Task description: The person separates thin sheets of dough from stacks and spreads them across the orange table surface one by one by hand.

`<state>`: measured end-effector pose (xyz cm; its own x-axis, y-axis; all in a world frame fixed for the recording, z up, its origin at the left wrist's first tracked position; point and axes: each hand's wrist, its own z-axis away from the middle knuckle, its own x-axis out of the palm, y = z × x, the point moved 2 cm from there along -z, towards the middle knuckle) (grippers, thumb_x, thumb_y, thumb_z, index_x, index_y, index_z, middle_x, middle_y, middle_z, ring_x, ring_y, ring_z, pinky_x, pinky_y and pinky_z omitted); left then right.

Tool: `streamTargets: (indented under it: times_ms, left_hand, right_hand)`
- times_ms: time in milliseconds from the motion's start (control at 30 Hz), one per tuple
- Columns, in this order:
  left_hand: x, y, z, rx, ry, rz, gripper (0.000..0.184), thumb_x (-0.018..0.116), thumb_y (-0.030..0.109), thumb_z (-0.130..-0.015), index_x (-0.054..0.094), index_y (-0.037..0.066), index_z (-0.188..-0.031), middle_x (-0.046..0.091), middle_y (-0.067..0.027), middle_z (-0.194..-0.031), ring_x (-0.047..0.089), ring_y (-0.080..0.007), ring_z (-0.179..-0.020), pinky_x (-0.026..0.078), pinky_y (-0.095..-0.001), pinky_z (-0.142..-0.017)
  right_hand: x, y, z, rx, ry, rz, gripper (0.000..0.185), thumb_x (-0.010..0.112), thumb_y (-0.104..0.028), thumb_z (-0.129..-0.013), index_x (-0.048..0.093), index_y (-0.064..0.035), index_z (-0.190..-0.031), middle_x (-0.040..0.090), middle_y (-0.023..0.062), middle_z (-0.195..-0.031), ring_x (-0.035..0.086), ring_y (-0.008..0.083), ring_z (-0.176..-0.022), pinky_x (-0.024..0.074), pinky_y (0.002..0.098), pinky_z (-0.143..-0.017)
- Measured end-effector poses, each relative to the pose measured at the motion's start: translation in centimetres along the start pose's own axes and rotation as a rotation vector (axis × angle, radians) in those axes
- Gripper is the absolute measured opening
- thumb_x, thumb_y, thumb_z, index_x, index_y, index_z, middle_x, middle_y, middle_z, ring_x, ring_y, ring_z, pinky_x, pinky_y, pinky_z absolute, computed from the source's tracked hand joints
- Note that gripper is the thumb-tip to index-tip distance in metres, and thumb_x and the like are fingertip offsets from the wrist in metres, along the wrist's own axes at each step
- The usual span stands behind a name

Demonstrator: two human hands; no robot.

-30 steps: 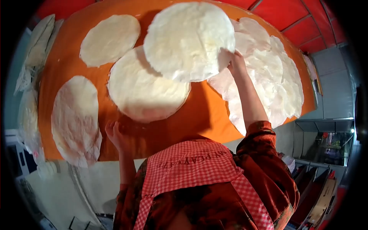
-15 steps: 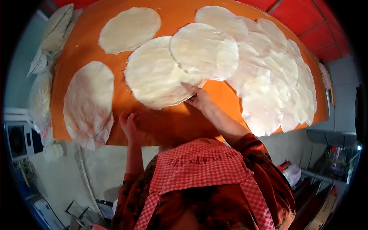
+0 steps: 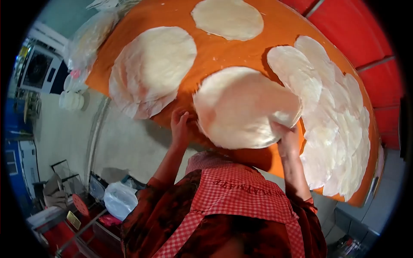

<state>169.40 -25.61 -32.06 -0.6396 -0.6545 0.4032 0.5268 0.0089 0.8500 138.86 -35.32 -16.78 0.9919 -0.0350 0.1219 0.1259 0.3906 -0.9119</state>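
A round, pale flatbread sheet [image 3: 241,107] is lifted at its right edge, over the orange cloth [image 3: 215,53] near the front. My right hand [image 3: 287,136] pinches that sheet at its lower right edge. My left hand [image 3: 181,122] is just left of the sheet, with its fingers curled close together; I cannot make out anything in them. Left of it lies a pile of wrinkled sheets [image 3: 150,69]. Another round sheet [image 3: 227,19] lies at the back. Many thin sheets overlap [image 3: 335,124] on the right side.
Clear plastic bags [image 3: 92,38] sit at the table's far left corner. White round containers [image 3: 71,99] stand beyond the left edge. Red panels [image 3: 352,38] border the back right. A plastic bag [image 3: 120,198] and racks are at the lower left.
The view has turned leftward. The first sheet my right hand held was laid on the overlapping ones at right, and my right hand has taken and raised another sheet by its edge.
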Motion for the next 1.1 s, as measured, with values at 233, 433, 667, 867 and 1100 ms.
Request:
streamTargets:
  times_ms: [233, 433, 667, 867, 1100]
  left_hand:
    - [3.3, 4.6, 6.8, -0.067, -0.07, -0.084, 0.042, 0.049, 0.034, -0.097, 0.046, 0.008, -0.13, 0.053, -0.008, -0.124, 0.056, -0.0222, -0.106, 0.048, -0.0396, -0.088]
    - [6.2, 7.8, 6.9, -0.341, -0.57, 0.6, 0.073, 0.04, 0.061, -0.093, 0.038, 0.004, -0.139, 0.044, -0.0168, -0.139, 0.037, -0.0303, -0.133, 0.036, -0.0506, -0.104]
    - [3.3, 12.4, 5.7, -0.262, -0.614, 0.742, 0.059, 0.048, 0.048, -0.094, 0.045, 0.005, -0.134, 0.052, -0.0137, -0.129, 0.045, -0.0285, -0.124, 0.041, -0.0453, -0.098]
    - [-11.7, 15.5, -2.8, -0.074, -0.159, 0.547, 0.055, 0.048, 0.045, -0.093, 0.046, 0.005, -0.131, 0.053, -0.0128, -0.126, 0.047, -0.0276, -0.12, 0.042, -0.0444, -0.095]
    - [-32.0, 21.2, -12.9, 0.136, 0.306, 0.265, 0.05, 0.049, 0.041, -0.093, 0.048, 0.005, -0.128, 0.054, -0.0118, -0.123, 0.048, -0.0265, -0.115, 0.043, -0.0432, -0.092]
  right_hand:
    - [2.2, -10.2, 0.2, -0.322, -0.394, 0.501, 0.027, 0.06, 0.003, -0.078, 0.063, 0.005, -0.105, 0.068, 0.0087, -0.094, 0.063, 0.0175, -0.087, 0.0495, 0.031, -0.079]
    - [13.3, -13.9, 10.0, -0.845, -0.855, 1.249, 0.016, 0.061, -0.005, -0.075, 0.063, 0.0043, -0.088, 0.066, 0.0213, -0.082, 0.065, 0.0343, -0.074, 0.051, 0.0385, -0.066]
    - [22.4, 4.1, 14.1, -1.36, -1.069, 1.462, 0.015, 0.057, -0.01, -0.073, 0.065, -0.0031, -0.083, 0.065, 0.0093, -0.078, 0.063, 0.0236, -0.072, 0.0503, 0.0367, -0.056]
    - [27.0, 5.3, 8.6, -0.844, -1.277, 0.61, 0.02, 0.062, -0.022, -0.087, 0.062, -0.0038, -0.096, 0.061, 0.0141, -0.099, 0.06, 0.0255, -0.09, 0.0509, 0.0336, -0.074]
    - [27.8, 16.7, -13.5, -0.018, -0.091, 0.482, 0.024, 0.073, -0.019, -0.081, 0.065, 0.0011, -0.092, 0.065, 0.0108, -0.084, 0.062, 0.0195, -0.071, 0.049, 0.0324, -0.057]
